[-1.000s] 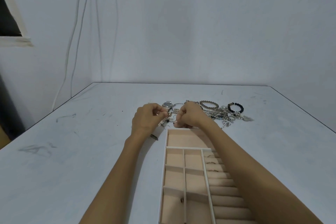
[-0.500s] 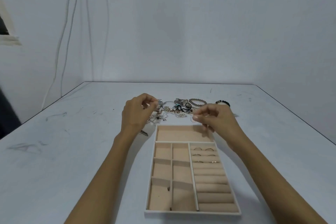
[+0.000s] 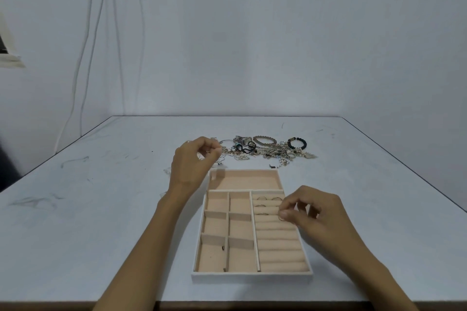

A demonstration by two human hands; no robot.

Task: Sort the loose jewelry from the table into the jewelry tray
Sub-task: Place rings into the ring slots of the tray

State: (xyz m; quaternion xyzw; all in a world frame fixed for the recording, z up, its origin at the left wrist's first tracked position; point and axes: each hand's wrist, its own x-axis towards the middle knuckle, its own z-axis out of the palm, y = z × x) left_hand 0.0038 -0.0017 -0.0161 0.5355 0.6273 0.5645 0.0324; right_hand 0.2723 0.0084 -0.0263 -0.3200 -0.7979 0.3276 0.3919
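A beige jewelry tray (image 3: 252,276) with several compartments lies in front of me. Several rings sit in its padded ring rolls (image 3: 278,242) on the right side. My right hand (image 3: 313,212) hovers over those rolls and pinches a small ring (image 3: 281,217) between thumb and fingertip. My left hand (image 3: 193,161) is above the tray's far left corner, fingers curled, pinching a thin chain (image 3: 219,162) that hangs from it. A pile of loose jewelry (image 3: 267,150) lies beyond the tray, with a beaded bracelet (image 3: 264,140) and a black bead bracelet (image 3: 297,143).
The white table (image 3: 101,209) has scuff marks and its near edge runs just below the tray. Cables (image 3: 83,78) hang down the wall at the back left. A small dark earring piece (image 3: 46,248) cannot be confirmed; tiny items sit in the tray's lower left compartments.
My right hand has come back from the jewelry pile to the ring rolls, carrying a ring. My left hand stayed near the pile's left end. The view widened over the tray.
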